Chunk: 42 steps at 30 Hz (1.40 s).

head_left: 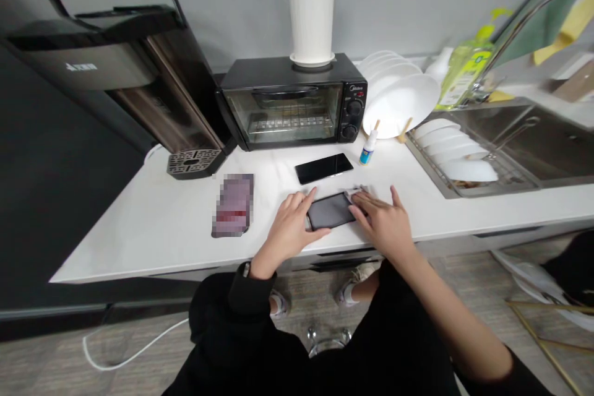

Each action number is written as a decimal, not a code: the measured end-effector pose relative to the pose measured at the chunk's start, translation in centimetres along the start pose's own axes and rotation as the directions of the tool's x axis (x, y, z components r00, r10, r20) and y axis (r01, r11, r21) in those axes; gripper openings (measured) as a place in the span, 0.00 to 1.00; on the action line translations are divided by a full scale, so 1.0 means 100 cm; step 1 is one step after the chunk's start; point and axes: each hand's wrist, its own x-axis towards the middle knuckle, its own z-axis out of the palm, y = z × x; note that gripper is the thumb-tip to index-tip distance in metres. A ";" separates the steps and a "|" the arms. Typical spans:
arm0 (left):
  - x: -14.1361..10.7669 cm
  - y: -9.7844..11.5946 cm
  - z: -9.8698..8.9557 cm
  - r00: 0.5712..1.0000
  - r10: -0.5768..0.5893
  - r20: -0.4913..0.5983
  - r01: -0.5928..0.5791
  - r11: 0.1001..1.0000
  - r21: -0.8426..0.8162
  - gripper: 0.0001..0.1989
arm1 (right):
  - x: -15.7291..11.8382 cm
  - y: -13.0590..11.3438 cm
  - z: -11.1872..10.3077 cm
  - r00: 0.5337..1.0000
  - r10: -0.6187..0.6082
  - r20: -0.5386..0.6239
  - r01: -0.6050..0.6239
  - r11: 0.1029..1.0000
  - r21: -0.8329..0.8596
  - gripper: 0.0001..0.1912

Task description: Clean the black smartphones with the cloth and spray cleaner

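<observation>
A dark phone case (328, 211) lies flat on the white counter, between my hands. My left hand (291, 223) holds its left end, thumb along the near edge and fingers at the far edge. At the right end, my right hand (383, 219) presses a small pale cloth (356, 190) onto it, partly hidden under the fingers. Just behind lies a black phone (323, 168), screen up. A small white and blue bottle (368, 148) stands to the right of that phone. Left of my left hand is a blurred, purplish rectangular object (233, 205).
A black toaster oven (292, 105) stands at the back, with a white utensil holder (312, 21) on top. A tall dark drink machine (176, 99) is at left. White plates (401, 102), a rack of bowls (464, 151) and the sink (561, 142) are at right.
</observation>
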 end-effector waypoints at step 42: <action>0.001 0.000 0.000 0.998 0.054 0.025 -0.052 0.997 -0.065 0.35 | -0.006 -0.025 0.006 0.993 -0.102 0.062 0.093 0.985 0.145 0.22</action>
